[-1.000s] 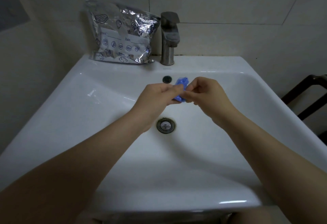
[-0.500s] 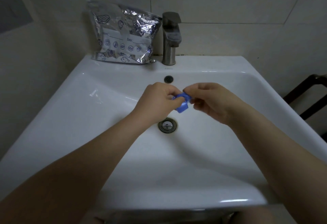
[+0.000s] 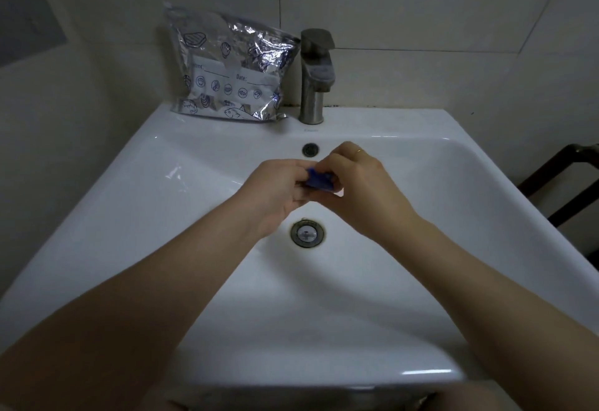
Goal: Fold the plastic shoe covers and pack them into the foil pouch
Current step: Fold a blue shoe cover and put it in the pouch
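A small folded wad of blue plastic shoe cover (image 3: 319, 181) is pinched between both hands above the white basin. My left hand (image 3: 275, 193) grips its left side with the fingertips. My right hand (image 3: 359, 183), with a ring on one finger, closes over its right side and hides part of it. The crinkled silver foil pouch (image 3: 230, 67), printed with blue seafood drawings and a white label, stands on the sink's back ledge against the wall, left of the tap and well beyond both hands.
The white ceramic sink (image 3: 129, 203) has a metal drain (image 3: 307, 233) just below my hands and an overflow hole (image 3: 310, 150) behind them. A steel tap (image 3: 315, 76) stands at the back centre. A dark wooden frame (image 3: 564, 183) is at the right.
The hands have drawn together around the blue shoe cover, squeezing it into a tighter, flatter wad. The right hand now wraps over it more than before.
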Demonstrator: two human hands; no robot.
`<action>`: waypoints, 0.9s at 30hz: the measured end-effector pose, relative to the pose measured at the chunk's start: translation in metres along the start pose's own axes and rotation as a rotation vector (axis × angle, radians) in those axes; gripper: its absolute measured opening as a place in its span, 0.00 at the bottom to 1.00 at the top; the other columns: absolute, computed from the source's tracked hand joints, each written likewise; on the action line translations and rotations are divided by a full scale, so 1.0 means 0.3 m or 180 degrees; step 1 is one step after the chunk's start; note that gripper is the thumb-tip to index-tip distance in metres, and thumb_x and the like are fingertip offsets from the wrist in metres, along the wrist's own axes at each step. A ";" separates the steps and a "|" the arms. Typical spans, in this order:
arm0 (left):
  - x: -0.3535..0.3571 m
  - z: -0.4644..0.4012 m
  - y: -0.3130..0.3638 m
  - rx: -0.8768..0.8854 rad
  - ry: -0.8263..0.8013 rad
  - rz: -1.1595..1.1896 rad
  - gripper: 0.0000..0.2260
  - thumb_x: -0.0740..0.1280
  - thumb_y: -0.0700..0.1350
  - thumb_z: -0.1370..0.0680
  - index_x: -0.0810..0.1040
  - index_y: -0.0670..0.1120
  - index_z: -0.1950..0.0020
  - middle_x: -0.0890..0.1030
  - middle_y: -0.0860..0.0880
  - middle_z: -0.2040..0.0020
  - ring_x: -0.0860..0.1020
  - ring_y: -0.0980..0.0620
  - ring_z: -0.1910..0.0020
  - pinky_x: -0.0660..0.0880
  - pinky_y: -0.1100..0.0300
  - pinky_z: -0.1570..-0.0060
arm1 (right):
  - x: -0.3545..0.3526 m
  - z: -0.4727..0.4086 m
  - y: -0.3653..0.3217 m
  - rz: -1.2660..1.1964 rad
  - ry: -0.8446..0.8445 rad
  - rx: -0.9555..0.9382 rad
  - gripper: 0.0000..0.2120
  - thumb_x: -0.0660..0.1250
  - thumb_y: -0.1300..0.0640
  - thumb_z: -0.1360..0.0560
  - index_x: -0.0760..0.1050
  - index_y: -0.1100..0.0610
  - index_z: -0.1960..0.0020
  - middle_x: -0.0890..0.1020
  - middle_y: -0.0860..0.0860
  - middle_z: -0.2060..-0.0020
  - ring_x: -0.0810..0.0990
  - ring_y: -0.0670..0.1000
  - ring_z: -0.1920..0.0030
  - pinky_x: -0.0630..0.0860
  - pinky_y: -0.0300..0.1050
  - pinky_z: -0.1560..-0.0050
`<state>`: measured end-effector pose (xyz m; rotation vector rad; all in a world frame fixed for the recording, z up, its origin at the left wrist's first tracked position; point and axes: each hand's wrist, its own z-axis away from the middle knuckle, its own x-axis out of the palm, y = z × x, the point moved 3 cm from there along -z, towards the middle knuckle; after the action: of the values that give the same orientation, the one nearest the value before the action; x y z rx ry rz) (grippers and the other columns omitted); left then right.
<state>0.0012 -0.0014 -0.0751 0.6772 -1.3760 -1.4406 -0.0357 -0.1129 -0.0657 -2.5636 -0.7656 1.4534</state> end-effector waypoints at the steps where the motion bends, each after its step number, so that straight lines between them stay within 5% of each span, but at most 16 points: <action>1: 0.001 0.000 0.004 -0.0042 -0.0075 0.0127 0.13 0.54 0.31 0.23 0.78 0.38 0.57 0.82 0.44 0.67 0.82 0.52 0.68 0.79 0.65 0.64 | 0.001 0.000 -0.006 0.0129 0.0036 -0.0082 0.12 0.73 0.59 0.30 0.78 0.65 0.51 0.76 0.60 0.54 0.75 0.55 0.63 0.73 0.44 0.61; 9: -0.043 -0.007 0.030 -0.0340 -0.0085 -0.0648 0.09 0.59 0.42 0.23 0.79 0.44 0.52 0.85 0.49 0.58 0.83 0.53 0.54 0.71 0.58 0.48 | -0.001 -0.015 -0.009 0.0240 0.0188 -0.0135 0.06 0.67 0.63 0.28 0.78 0.65 0.54 0.80 0.60 0.61 0.77 0.60 0.60 0.73 0.49 0.62; 12: -0.052 -0.007 0.039 -0.0365 -0.0265 -0.1076 0.11 0.59 0.45 0.23 0.81 0.45 0.53 0.85 0.48 0.56 0.82 0.53 0.51 0.73 0.59 0.46 | -0.006 -0.029 0.030 -0.0008 0.0066 0.0259 0.06 0.66 0.61 0.25 0.79 0.61 0.51 0.81 0.57 0.58 0.77 0.55 0.56 0.72 0.44 0.56; 15: -0.070 -0.016 0.048 -0.0278 -0.0175 -0.0933 0.10 0.59 0.45 0.22 0.80 0.45 0.49 0.84 0.48 0.53 0.82 0.52 0.51 0.74 0.59 0.47 | -0.009 -0.055 0.055 -0.0348 0.0057 0.0667 0.04 0.67 0.62 0.26 0.79 0.60 0.53 0.81 0.54 0.60 0.74 0.47 0.64 0.67 0.34 0.63; 17: -0.090 -0.030 0.069 -0.0038 0.0034 -0.0709 0.08 0.60 0.43 0.21 0.78 0.46 0.49 0.84 0.49 0.54 0.82 0.51 0.52 0.75 0.59 0.48 | -0.013 -0.082 0.065 -0.0643 0.0181 0.0988 0.03 0.68 0.62 0.27 0.79 0.60 0.55 0.81 0.52 0.62 0.74 0.45 0.65 0.69 0.33 0.63; 20: -0.144 -0.067 0.144 0.0451 0.0507 -0.0423 0.07 0.60 0.39 0.21 0.76 0.47 0.53 0.82 0.50 0.56 0.81 0.53 0.58 0.74 0.62 0.54 | -0.029 -0.152 0.068 -0.1152 0.0427 0.1434 0.01 0.68 0.62 0.28 0.78 0.58 0.56 0.82 0.54 0.60 0.79 0.52 0.59 0.75 0.47 0.55; 24: -0.202 -0.164 0.283 0.1064 0.0969 -0.0750 0.08 0.59 0.36 0.22 0.75 0.47 0.56 0.79 0.50 0.59 0.76 0.55 0.67 0.71 0.66 0.67 | -0.076 -0.265 0.033 -0.1990 0.0833 0.1574 0.10 0.67 0.68 0.28 0.74 0.54 0.62 0.78 0.49 0.67 0.75 0.40 0.70 0.69 0.31 0.67; 27: -0.240 -0.242 0.410 0.1795 0.1377 -0.1887 0.12 0.57 0.36 0.22 0.76 0.46 0.44 0.78 0.46 0.51 0.76 0.51 0.65 0.70 0.62 0.68 | -0.090 -0.352 0.017 -0.2431 0.0955 0.1573 0.12 0.65 0.69 0.27 0.73 0.54 0.62 0.77 0.49 0.68 0.74 0.41 0.69 0.71 0.33 0.65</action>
<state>0.1252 0.0519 0.0111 1.7683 -1.2813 -1.2142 0.0421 -0.1132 0.0106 -1.7555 -1.0157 0.8481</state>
